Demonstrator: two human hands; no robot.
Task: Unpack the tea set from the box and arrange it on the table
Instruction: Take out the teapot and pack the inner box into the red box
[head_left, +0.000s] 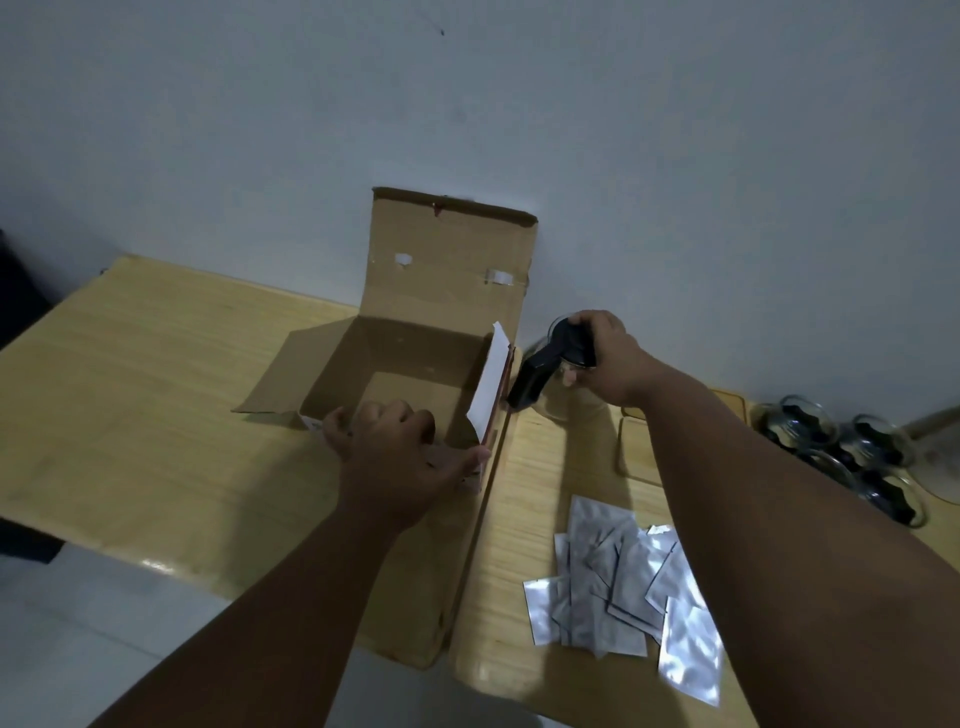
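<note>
An open cardboard box (415, 364) stands at the middle of the wooden table (156, 405), its lid flap up against the wall. My left hand (400, 457) grips the box's near rim. To the right of the box, my right hand (608, 358) is closed on the black lid of a glass teapot (563, 364) with a black handle, which stands on the table. Several glass cups (841, 457) with black handles sit at the far right. What is inside the box is in shadow.
Several silver foil sachets (623, 587) lie in a loose pile near the front right. A white paper slip (491, 384) leans on the box's right wall. A tray's edge (631, 441) shows behind my right forearm. The wall is close behind.
</note>
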